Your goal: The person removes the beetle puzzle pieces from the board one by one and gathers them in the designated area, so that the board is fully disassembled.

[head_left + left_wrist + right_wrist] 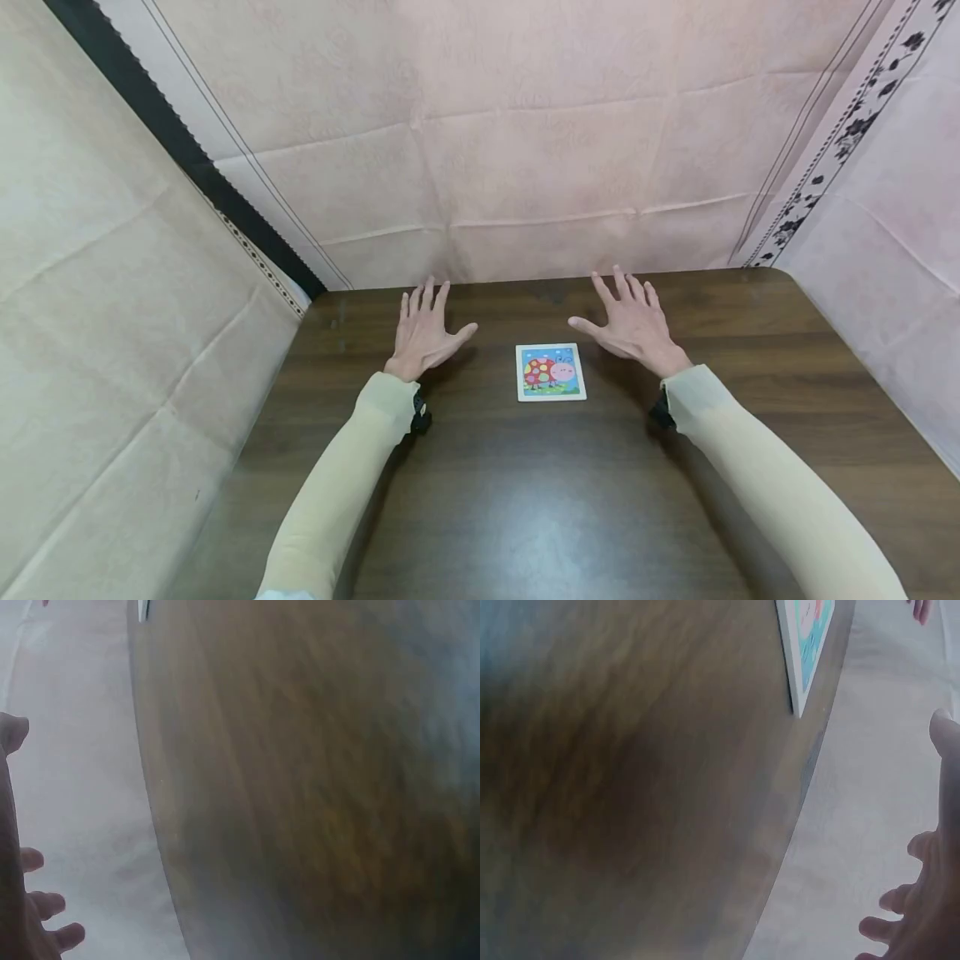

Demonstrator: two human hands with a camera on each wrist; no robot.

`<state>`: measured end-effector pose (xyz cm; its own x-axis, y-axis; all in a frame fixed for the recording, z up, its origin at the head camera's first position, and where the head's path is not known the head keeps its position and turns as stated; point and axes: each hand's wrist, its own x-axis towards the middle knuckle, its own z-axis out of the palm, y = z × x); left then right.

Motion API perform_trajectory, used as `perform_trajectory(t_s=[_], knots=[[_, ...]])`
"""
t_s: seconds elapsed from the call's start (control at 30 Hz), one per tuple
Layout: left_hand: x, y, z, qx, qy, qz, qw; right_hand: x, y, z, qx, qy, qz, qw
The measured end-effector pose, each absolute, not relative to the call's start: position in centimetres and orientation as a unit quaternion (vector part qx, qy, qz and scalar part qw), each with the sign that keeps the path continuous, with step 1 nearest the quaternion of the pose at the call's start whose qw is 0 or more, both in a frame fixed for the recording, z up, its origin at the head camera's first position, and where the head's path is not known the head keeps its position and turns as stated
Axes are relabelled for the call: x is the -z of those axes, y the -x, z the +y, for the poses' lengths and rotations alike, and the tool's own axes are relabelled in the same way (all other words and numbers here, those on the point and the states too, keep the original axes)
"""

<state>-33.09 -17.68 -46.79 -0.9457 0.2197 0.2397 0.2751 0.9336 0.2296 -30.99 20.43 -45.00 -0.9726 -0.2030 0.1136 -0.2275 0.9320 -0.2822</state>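
Between the two hands, a small square picture board (551,372) lies flat on the table, white-rimmed, with a red spotted ladybug on a blue and green ground. To its left my left hand (429,333) is held over the wood with fingers spread and holds nothing. My right hand (632,325) is on the other side, fingers likewise spread, holding nothing. Neither hand touches the board. In the right wrist view the board's corner (804,656) shows near the top, beside the right hand (922,900). Only a sliver of the board (142,610) appears in the left wrist view, with the left hand (30,900) at the edge.
The dark wooden table (480,500) spreads beneath both arms. Pale creased cloth (540,167) hangs behind its far edge, with more cloth at the left (112,375) and right (892,275). Each wrist carries a black camera strap.
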Motion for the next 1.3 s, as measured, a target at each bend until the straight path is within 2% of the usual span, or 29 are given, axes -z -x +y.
perform_trajectory(t_s=[0.33,0.67,0.9,1.13,1.3], knots=[[46.3,31.9,-16.1,0.191,0.126,-0.971,0.070,45.7,29.5,19.0,-0.191,-0.138,-0.971,0.034],[46.3,30.3,-13.2,0.214,0.144,-0.966,0.008,46.7,28.4,17.8,-0.242,-0.173,-0.955,-0.001],[46.7,29.0,-10.5,0.195,0.194,-0.961,-0.024,47.6,28.6,17.5,-0.260,-0.169,-0.950,-0.036],[47.3,28.1,-8.4,0.162,0.260,-0.948,-0.081,47.5,28.6,17.4,-0.267,-0.162,-0.949,-0.051],[47.7,27.9,-7.3,0.137,0.298,-0.940,-0.100,47.5,28.8,17.4,-0.272,-0.163,-0.947,-0.059]])
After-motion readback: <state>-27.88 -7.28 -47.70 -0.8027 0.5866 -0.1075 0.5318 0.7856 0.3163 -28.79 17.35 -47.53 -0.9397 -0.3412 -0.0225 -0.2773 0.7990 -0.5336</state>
